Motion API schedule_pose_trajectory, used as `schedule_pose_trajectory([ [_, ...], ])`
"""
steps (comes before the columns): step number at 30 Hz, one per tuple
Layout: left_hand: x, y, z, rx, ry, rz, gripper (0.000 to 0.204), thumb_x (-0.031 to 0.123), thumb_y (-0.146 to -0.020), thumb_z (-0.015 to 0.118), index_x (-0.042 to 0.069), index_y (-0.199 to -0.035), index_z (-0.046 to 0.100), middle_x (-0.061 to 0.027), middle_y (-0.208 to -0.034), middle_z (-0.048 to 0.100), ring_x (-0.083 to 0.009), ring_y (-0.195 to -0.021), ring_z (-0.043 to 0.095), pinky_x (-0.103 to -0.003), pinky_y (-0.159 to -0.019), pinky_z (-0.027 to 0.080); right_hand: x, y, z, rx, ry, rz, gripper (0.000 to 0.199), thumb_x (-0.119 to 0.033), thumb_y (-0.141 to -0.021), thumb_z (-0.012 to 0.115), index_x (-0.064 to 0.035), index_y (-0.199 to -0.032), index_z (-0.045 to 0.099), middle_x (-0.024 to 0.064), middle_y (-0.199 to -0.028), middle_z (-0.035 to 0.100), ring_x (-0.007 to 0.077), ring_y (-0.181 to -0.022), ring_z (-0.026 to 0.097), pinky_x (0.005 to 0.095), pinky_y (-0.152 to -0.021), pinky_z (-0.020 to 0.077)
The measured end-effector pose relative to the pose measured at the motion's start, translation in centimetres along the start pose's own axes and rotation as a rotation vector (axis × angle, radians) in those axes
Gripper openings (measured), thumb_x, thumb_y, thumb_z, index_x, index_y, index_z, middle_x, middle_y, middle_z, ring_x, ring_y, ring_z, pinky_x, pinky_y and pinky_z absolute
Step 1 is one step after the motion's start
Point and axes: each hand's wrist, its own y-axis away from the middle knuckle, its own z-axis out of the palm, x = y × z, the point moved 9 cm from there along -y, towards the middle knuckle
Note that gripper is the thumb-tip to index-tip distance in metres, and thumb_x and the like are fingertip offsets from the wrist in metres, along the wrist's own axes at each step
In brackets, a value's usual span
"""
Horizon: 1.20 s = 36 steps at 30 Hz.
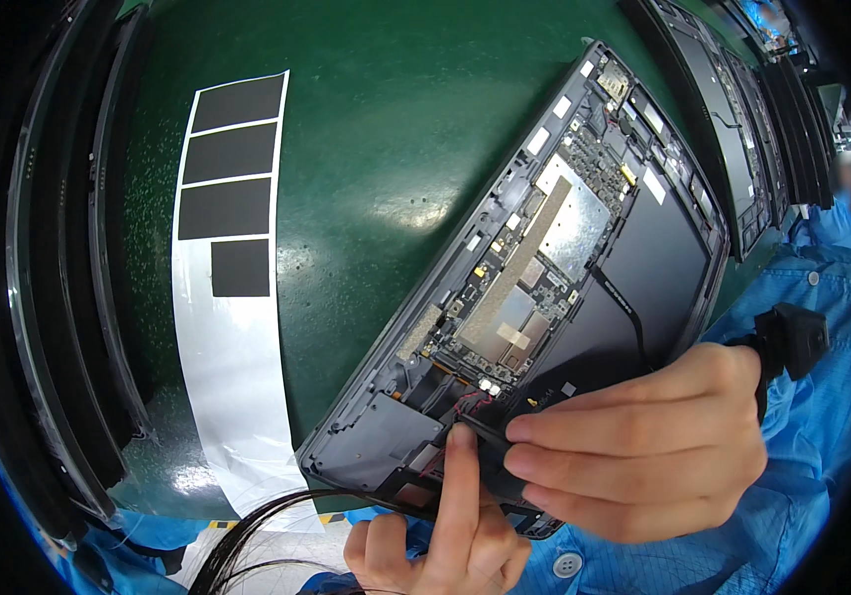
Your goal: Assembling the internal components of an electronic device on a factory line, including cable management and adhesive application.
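An opened laptop base (pixel 400 397) lies slantwise on the green table, its circuit board (pixel 534 268) and black battery (pixel 633 278) exposed. The index finger of my left hand (pixel 445 540) is stretched out, its tip touching down by thin red wires (pixel 465 400) near the laptop's front corner. The other fingers of that hand are curled. My right hand (pixel 653 446) pinches a thin black piece (pixel 485 432) between thumb and fingers, over the battery's edge next to my left fingertip. Much of this piece is hidden by my fingers.
Left of the laptop lies a white backing sheet (pixel 232 397) with several black rectangular stickers (pixel 232 154). Dark panels (pixel 108 248) stand in a row at the far left. More opened laptop bases (pixel 718 119) are at the upper right. A strand of dark hair (pixel 247 535) crosses the lower edge.
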Motion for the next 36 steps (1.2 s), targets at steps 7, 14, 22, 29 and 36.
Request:
schedule_pose_trajectory([
  [7,0.1,-0.2,0.7,-0.330,0.108,-0.174,0.023,0.017,-0.072,0.058,0.001,-0.087,0.065,-0.0150,-0.130,0.059,-0.0202,-0.068,0.048,-0.031,-0.068,0.038,1.3,0.2,-1.1,0.153,-0.080,0.146,0.006,-0.002,-0.076,0.065,-0.0004,-0.079,0.070,0.0141,-0.085,0.072,0.0222,-0.081,0.073,0.0234,-0.064,0.0595],
  [14,0.4,0.9,-0.1,-0.012,-0.008,-0.074,0.020,0.015,-0.073,0.056,0.001,-0.086,0.063,-0.0163,-0.129,0.059,-0.0210,-0.068,0.048,-0.032,-0.068,0.038,1.6,0.2,-0.8,0.144,-0.161,0.140,0.006,0.000,-0.075,0.067,0.0005,-0.079,0.071,0.0154,-0.086,0.072,0.0229,-0.082,0.072,0.0245,-0.065,0.0608],
  [22,0.8,-0.8,-1.1,-0.201,0.098,-0.211,0.022,0.015,-0.072,0.056,0.000,-0.086,0.064,-0.0167,-0.128,0.060,-0.0222,-0.072,0.050,-0.034,-0.071,0.038,1.1,0.3,-1.8,0.135,-0.173,0.123,0.006,0.001,-0.076,0.066,0.0009,-0.079,0.071,0.0162,-0.085,0.072,0.0235,-0.080,0.073,0.0250,-0.064,0.0611],
  [29,0.9,-0.6,1.8,-0.331,0.019,-0.149,0.024,0.016,-0.069,0.057,0.001,-0.087,0.063,-0.0149,-0.131,0.058,-0.0240,-0.076,0.047,-0.035,-0.076,0.037,2.2,0.9,-0.9,0.143,-0.210,0.156,0.006,0.001,-0.075,0.066,0.0016,-0.079,0.071,0.0165,-0.084,0.072,0.0233,-0.079,0.073,0.0250,-0.063,0.0611],
  [36,1.1,-0.6,1.8,-0.255,0.038,-0.147,0.025,0.016,-0.069,0.058,0.001,-0.088,0.063,-0.0146,-0.131,0.058,-0.0243,-0.077,0.046,-0.035,-0.077,0.037,2.1,0.9,-1.0,0.137,-0.208,0.151,0.006,0.002,-0.075,0.068,0.0012,-0.080,0.071,0.0160,-0.084,0.072,0.0232,-0.080,0.073,0.0248,-0.063,0.0615],
])
